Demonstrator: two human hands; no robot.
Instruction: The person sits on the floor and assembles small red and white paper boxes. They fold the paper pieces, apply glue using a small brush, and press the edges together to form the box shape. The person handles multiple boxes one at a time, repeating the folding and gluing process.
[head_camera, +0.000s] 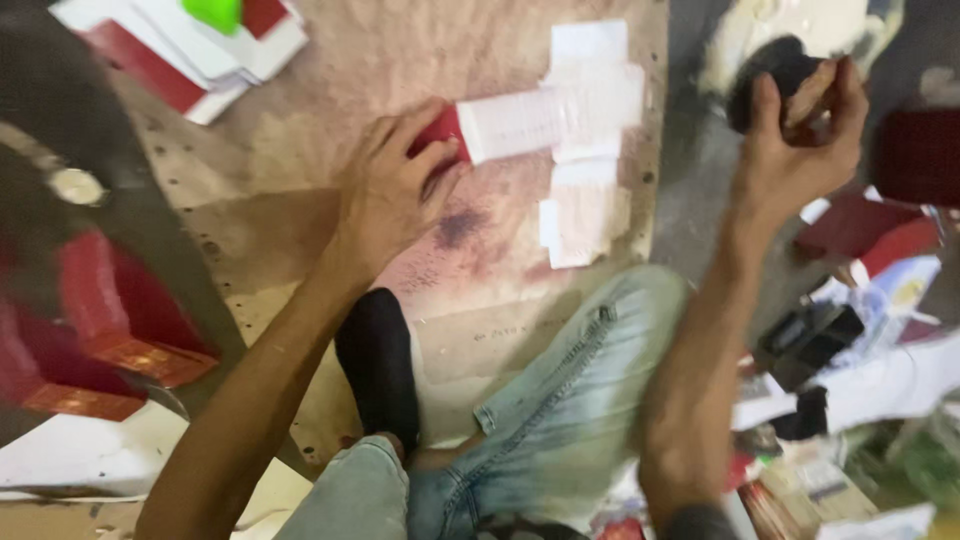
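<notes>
My left hand (392, 185) presses down on the red end of a flat red and white card piece (530, 120) lying on a stained board (330, 70). More white paper pieces (585, 205) lie beside and under it. My right hand (800, 140) is raised at the upper right, its fingers closed around a small brownish object (812, 92) that looks like a brush handle, next to a dark round thing (775, 65). The view is blurred by motion.
A stack of red and white flat cards (190, 50) with a green item (213, 12) lies at the top left. Red boxes (110, 320) stand at the left. My jeans-clad leg (560, 400) and black sock (378, 365) rest on the board. Clutter (850, 340) fills the right.
</notes>
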